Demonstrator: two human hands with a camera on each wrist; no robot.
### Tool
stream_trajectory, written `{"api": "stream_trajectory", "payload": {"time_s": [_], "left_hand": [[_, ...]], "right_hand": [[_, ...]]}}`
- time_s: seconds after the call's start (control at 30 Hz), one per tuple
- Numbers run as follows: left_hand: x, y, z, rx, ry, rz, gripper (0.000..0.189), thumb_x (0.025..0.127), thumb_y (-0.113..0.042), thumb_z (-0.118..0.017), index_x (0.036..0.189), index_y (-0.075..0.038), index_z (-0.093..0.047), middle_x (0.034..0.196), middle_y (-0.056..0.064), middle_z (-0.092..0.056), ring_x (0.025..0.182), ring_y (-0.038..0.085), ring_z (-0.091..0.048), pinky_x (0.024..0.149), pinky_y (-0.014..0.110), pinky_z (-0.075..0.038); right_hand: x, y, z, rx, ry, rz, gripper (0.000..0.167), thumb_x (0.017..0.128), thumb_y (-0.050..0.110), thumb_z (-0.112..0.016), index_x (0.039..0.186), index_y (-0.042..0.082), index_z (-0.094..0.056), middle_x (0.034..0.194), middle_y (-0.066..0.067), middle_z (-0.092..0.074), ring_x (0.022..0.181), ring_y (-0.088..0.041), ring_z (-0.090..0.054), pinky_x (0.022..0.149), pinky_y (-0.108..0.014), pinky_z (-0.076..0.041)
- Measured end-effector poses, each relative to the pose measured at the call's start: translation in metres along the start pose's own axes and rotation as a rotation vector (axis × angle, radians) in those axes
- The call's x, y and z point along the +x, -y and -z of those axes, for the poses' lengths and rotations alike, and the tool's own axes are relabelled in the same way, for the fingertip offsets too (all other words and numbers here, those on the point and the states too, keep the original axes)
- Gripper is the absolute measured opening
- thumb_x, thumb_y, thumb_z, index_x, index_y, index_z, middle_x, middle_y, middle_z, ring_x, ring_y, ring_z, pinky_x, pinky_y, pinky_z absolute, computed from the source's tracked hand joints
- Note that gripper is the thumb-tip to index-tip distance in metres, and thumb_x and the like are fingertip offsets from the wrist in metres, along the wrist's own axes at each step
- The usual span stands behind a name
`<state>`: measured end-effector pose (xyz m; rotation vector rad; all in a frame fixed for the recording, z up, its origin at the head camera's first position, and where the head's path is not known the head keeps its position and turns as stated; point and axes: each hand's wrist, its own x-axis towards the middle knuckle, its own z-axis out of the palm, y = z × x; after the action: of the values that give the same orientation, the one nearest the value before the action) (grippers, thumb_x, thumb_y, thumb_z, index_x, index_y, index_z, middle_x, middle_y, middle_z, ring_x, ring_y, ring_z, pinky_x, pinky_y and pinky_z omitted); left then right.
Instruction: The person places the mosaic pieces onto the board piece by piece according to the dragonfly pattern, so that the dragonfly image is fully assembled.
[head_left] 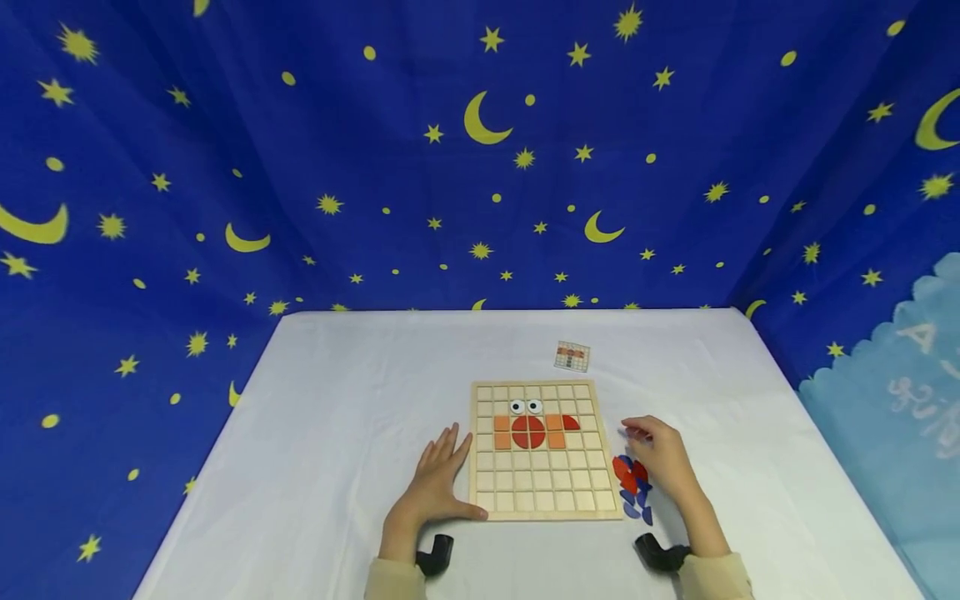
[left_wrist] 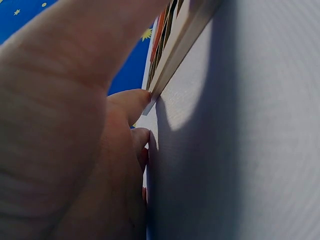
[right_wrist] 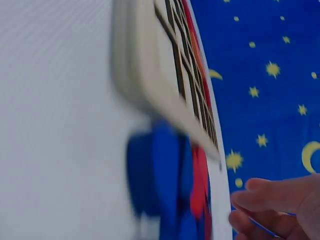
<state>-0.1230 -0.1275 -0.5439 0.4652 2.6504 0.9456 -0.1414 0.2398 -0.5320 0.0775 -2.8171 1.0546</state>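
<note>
A wooden grid board [head_left: 547, 515] lies on the white table. On it sit orange squares [head_left: 502, 441], red quarter-circle pieces forming a disc [head_left: 528, 432], two eye discs [head_left: 517, 407] and a lone red quarter-circle piece [head_left: 571, 423] at the right. My left hand [head_left: 435, 487] rests at the board's lower left with fingers spread; thumb and index finger touch its edge. To the right of the board, my right hand [head_left: 662, 458] hovers by a pile of red [head_left: 628, 477] and blue quarter-circle pieces [head_left: 632, 510]. Its fingers are bent together; whether a piece is between the fingertips is unclear.
Behind the board lies a small pattern card [head_left: 572, 356] with a printed grid. Black wrist mounts [head_left: 435, 557] sit by both wrists. Blue cloth [head_left: 495, 183] with yellow stars and moons surrounds the table [head_left: 337, 417] at the back and sides.
</note>
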Motion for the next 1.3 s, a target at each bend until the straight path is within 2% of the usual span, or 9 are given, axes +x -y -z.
{"api": "stream_trajectory", "payload": {"time_s": [0.17, 0.27, 0.5, 0.63, 0.9, 1.0, 1.2, 1.3], "left_hand": [[0.0, 0.002, -0.001, 0.003, 0.002, 0.01, 0.123, 0.055, -0.05, -0.087, 0.151, -0.009, -0.023, 0.16, 0.018, -0.008, 0.149, 0.036, -0.006, 0.121, 0.054, -0.004], [0.0, 0.002, -0.001, -0.007, 0.005, 0.008, 0.124, 0.054, -0.049, -0.087, 0.151, -0.009, -0.022, 0.16, 0.018, -0.007, 0.149, 0.037, -0.006, 0.121, 0.054, -0.004], [0.002, 0.002, 0.0, -0.013, -0.001, 0.003, 0.123, 0.054, -0.046, -0.088, 0.151, -0.007, -0.023, 0.16, 0.02, -0.008, 0.149, 0.038, -0.006, 0.12, 0.055, -0.004], [0.002, 0.001, 0.0, -0.008, -0.005, -0.001, 0.123, 0.054, -0.047, -0.088, 0.151, -0.008, -0.024, 0.16, 0.02, -0.009, 0.148, 0.039, -0.007, 0.12, 0.055, -0.004], [0.0, 0.001, -0.002, -0.022, -0.01, 0.0, 0.123, 0.053, -0.048, -0.088, 0.151, -0.008, -0.025, 0.159, 0.021, -0.011, 0.148, 0.039, -0.007, 0.12, 0.056, -0.005], [-0.001, 0.002, -0.003, -0.019, -0.007, 0.004, 0.123, 0.053, -0.048, -0.088, 0.151, -0.008, -0.025, 0.16, 0.02, -0.011, 0.149, 0.038, -0.007, 0.12, 0.056, -0.005], [0.0, -0.001, -0.002, -0.022, -0.007, 0.002, 0.123, 0.053, -0.046, -0.089, 0.151, -0.007, -0.024, 0.16, 0.02, -0.009, 0.149, 0.038, -0.006, 0.12, 0.056, -0.003], [0.0, -0.001, -0.002, -0.021, -0.007, -0.002, 0.124, 0.054, -0.045, -0.089, 0.151, -0.005, -0.024, 0.16, 0.02, -0.008, 0.149, 0.039, -0.006, 0.12, 0.056, -0.003]], "right_hand": [[-0.018, -0.009, 0.009, -0.044, 0.063, 0.032, 0.029, 0.074, -0.005, -0.068, 0.103, -0.003, -0.069, 0.096, -0.013, -0.071, 0.085, -0.027, -0.065, 0.075, -0.037, -0.056], [-0.027, -0.011, 0.009, -0.053, 0.058, 0.052, 0.03, 0.072, -0.004, -0.072, 0.102, -0.002, -0.069, 0.096, -0.012, -0.07, 0.086, -0.026, -0.065, 0.075, -0.036, -0.056], [-0.035, -0.008, 0.008, -0.02, 0.076, -0.051, 0.034, 0.073, 0.001, -0.075, 0.106, -0.001, -0.068, 0.097, -0.011, -0.07, 0.081, -0.017, -0.061, 0.07, -0.024, -0.054], [-0.038, -0.01, 0.009, 0.016, 0.084, -0.077, 0.036, 0.072, 0.0, -0.076, 0.107, -0.001, -0.069, 0.098, -0.011, -0.07, 0.08, -0.013, -0.06, 0.068, -0.021, -0.052], [-0.044, -0.025, -0.003, 0.077, -0.04, -0.042, 0.032, 0.072, -0.001, -0.077, 0.104, 0.001, -0.07, 0.09, -0.007, -0.07, 0.071, 0.003, -0.053, 0.062, -0.017, -0.049], [-0.045, -0.024, -0.005, 0.039, -0.085, -0.048, 0.03, 0.074, 0.0, -0.076, 0.103, 0.002, -0.07, 0.088, -0.005, -0.068, 0.072, 0.001, -0.053, 0.062, -0.017, -0.048], [-0.043, -0.021, 0.001, -0.019, -0.224, -0.037, 0.028, 0.074, -0.006, -0.073, 0.102, -0.002, -0.07, 0.088, -0.009, -0.068, 0.074, -0.013, -0.057, 0.063, -0.02, -0.049], [-0.044, -0.023, 0.002, -0.026, -0.229, -0.036, 0.03, 0.073, -0.006, -0.074, 0.102, -0.002, -0.069, 0.089, -0.011, -0.068, 0.075, -0.017, -0.058, 0.064, -0.021, -0.049]]}}
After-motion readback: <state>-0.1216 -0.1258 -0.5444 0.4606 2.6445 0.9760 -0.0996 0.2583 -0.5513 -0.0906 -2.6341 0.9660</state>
